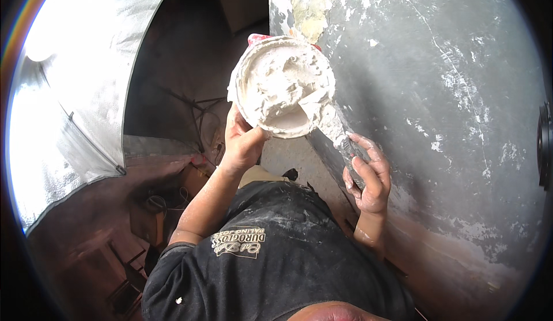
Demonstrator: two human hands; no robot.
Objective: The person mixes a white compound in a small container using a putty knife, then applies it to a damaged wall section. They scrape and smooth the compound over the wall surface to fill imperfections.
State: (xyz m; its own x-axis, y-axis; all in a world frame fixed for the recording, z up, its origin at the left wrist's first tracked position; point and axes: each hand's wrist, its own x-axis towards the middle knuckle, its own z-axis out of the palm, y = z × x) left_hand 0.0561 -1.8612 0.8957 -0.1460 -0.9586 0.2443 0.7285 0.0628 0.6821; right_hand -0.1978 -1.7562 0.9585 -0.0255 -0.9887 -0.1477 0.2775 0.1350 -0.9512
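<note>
Gripping the putty-filled bowl (282, 85) one-handed, the left hand (242, 142) risks tipping it as the right hand (368, 174), fingers wrapped around the putty knife (328, 122), digs in.

Grey, scuffed wall (449, 90) on the right, flecked with white patches and scratches, with a bare yellowish patch (311, 4) near its top edge. Browner, stained along the wall's lower part. To the left, a large silvery reflective panel (75, 102) glaring with light, dim reddish-brown floor (86, 234) beneath
</note>
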